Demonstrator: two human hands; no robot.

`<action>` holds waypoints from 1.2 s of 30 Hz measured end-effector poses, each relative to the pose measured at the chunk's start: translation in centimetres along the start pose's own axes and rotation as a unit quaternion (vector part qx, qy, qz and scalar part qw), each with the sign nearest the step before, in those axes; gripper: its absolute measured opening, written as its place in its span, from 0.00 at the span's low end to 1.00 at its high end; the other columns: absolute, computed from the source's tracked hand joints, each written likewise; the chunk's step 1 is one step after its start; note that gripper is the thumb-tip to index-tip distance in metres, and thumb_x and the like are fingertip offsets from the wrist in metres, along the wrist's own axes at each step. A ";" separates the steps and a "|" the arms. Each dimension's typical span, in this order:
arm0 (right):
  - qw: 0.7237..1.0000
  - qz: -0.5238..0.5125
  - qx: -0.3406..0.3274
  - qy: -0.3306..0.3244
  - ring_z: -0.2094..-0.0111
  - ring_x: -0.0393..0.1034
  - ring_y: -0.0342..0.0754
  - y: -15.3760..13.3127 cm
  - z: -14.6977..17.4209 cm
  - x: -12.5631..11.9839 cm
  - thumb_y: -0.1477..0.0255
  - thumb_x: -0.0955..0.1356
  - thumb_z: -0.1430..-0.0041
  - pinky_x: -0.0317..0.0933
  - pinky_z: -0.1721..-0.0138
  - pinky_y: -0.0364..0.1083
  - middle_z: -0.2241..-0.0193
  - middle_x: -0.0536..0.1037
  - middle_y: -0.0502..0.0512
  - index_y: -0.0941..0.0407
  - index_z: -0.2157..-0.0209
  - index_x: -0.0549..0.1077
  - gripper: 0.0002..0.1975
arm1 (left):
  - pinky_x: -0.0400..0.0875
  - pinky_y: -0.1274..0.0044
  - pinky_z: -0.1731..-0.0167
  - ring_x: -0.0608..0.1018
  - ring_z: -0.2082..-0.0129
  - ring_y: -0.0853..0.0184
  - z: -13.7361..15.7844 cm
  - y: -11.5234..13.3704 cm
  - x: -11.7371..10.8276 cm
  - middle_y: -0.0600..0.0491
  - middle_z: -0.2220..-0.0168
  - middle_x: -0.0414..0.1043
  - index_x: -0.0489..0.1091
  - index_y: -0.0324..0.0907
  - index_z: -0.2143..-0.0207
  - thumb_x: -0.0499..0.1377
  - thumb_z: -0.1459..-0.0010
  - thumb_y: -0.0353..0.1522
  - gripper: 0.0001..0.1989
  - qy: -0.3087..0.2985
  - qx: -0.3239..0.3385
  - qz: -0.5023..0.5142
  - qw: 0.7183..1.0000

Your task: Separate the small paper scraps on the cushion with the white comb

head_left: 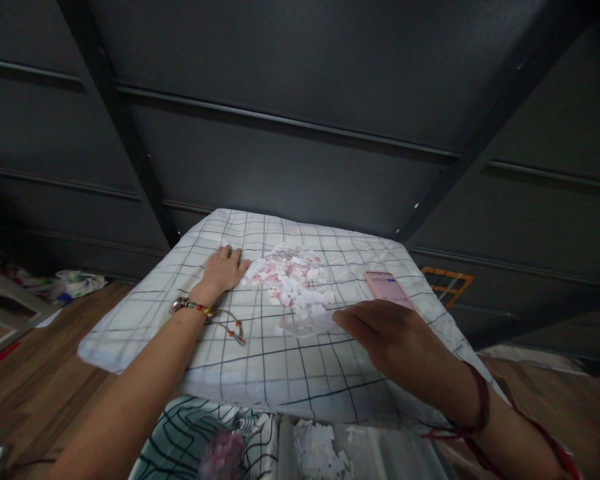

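On a table covered in checked cloth (260, 373), a loose pile of white and pink paper scraps (287, 270) lies near the middle. The scraps look feather-light and soft, easily scattered, so better gathered than pinched singly. A clear plastic piece (303, 327) at the pile's near edge seems thin, light and perhaps slippery, best held by its end. The right hand (375, 327) grips that end, back upward, its forearm slanting from lower right. The left hand (223, 270) rests palm down, fingers slightly spread, thumb beside the pile.
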State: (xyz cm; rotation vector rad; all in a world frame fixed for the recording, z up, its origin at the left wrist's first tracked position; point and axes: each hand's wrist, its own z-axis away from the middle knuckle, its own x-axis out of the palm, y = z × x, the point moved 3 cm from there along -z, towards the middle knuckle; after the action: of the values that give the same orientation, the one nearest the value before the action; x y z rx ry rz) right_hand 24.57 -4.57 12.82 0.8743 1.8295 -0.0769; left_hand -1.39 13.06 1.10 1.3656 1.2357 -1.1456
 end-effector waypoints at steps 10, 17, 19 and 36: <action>1.000 -0.014 -0.024 -0.015 0.76 0.67 0.42 -0.6 0.5 -1.9 0.84 0.57 0.43 0.65 0.73 0.43 0.75 0.76 0.53 0.59 0.68 0.71 0.14 | 0.54 0.65 0.42 0.58 0.39 0.55 -0.1 -0.1 0.3 0.38 0.40 0.57 0.58 0.35 0.41 0.41 0.37 0.43 0.28 0.004 0.010 -0.003 1.000; 0.999 -0.029 -0.019 -0.002 0.74 0.69 0.43 -0.5 0.8 -0.9 0.83 0.59 0.42 0.66 0.71 0.44 0.74 0.77 0.53 0.60 0.67 0.71 0.11 | 0.54 0.66 0.42 0.60 0.40 0.55 -0.1 0.0 0.1 0.39 0.40 0.58 0.59 0.35 0.42 0.42 0.37 0.43 0.27 0.009 0.004 -0.011 1.000; 0.999 -0.042 -0.023 -0.012 0.74 0.70 0.43 -0.4 1.2 -0.7 0.82 0.59 0.42 0.67 0.71 0.44 0.74 0.76 0.53 0.59 0.66 0.71 0.11 | 0.55 0.66 0.42 0.60 0.40 0.55 -0.1 0.0 0.0 0.40 0.41 0.58 0.59 0.36 0.42 0.42 0.37 0.43 0.27 0.011 0.005 -0.012 1.000; 0.996 -0.004 0.072 -0.054 0.72 0.70 0.44 4.0 5.5 -0.2 0.85 0.59 0.45 0.65 0.69 0.44 0.73 0.76 0.51 0.57 0.63 0.72 0.15 | 0.56 0.63 0.43 0.60 0.40 0.53 -0.5 -0.4 0.5 0.38 0.41 0.58 0.59 0.34 0.42 0.42 0.37 0.42 0.28 0.019 0.019 0.006 1.000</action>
State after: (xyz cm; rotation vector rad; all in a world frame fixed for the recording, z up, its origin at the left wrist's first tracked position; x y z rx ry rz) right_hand 31.31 -4.16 11.86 0.9447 1.7417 -0.2583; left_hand -1.76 13.66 0.65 1.4280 1.2367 -1.1449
